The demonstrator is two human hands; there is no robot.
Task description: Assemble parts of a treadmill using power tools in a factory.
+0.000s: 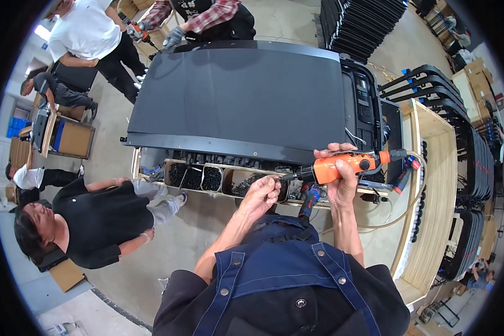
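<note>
My right hand [343, 187] grips an orange air screwdriver [331, 169], which lies level with its bit pointing left. An air hose [421, 193] runs near its back end. At the tip of the bit, my left hand [260, 196] is closed in a pinch; whatever the fingertips hold is too small to make out. Both hands are over the near edge of a large dark panel [241, 95] lying flat. Below them, a row of parts bins [223, 182] holds many small black pieces. A blue and black power driver [309, 200] sits close by, below the orange tool.
Across the panel, a person in gloves holds an orange drill [140, 35]. Another person in a black shirt [109, 221] stands at my left. A wooden trough [434, 207] stands on the right, with stacked black frames [476, 157] beyond it. More dark parts [358, 25] are stacked at the back.
</note>
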